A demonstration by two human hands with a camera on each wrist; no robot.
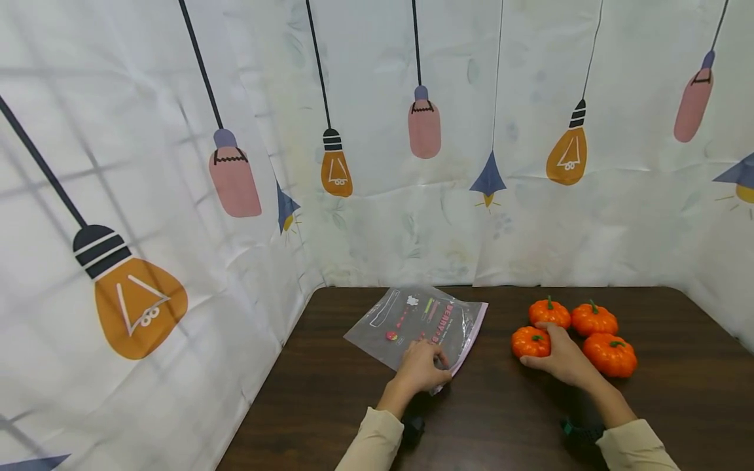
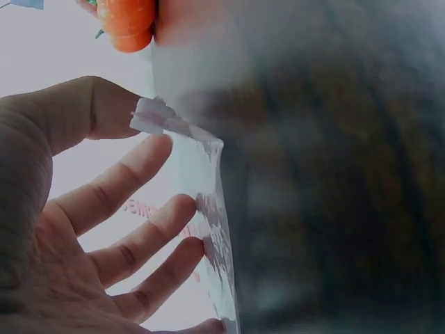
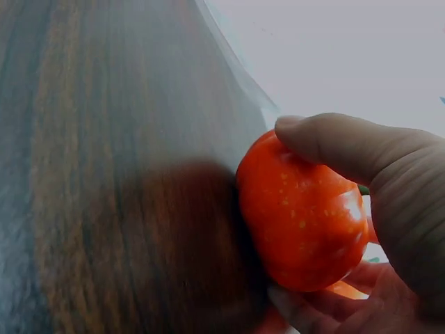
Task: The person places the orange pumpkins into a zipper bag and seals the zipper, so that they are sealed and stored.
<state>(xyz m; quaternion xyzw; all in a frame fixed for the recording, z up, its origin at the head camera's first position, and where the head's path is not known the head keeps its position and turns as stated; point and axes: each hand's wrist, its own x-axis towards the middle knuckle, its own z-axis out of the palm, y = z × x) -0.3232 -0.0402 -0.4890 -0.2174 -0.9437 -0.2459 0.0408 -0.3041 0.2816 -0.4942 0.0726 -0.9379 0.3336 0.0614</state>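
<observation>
A clear plastic zip bag (image 1: 436, 327) with red printing and a pink top edge lies flat on the dark table. My left hand (image 1: 421, 366) is over its near corner. In the left wrist view the thumb and index finger of that hand (image 2: 104, 202) pinch the pale end of the bag's edge (image 2: 156, 115), and the other fingertips touch the plastic. My right hand (image 1: 562, 356) grips a small orange pumpkin (image 1: 531, 341), the front left one of a cluster. The right wrist view shows the thumb over this pumpkin (image 3: 302, 216) and the fingers curled beneath, partly hidden.
Beside the gripped pumpkin stand three more: one behind it (image 1: 550, 313), one at the back right (image 1: 593, 319) and one at the front right (image 1: 610, 355). The wooden table (image 1: 330, 405) meets a white printed cloth (image 1: 377, 242) at the back and left.
</observation>
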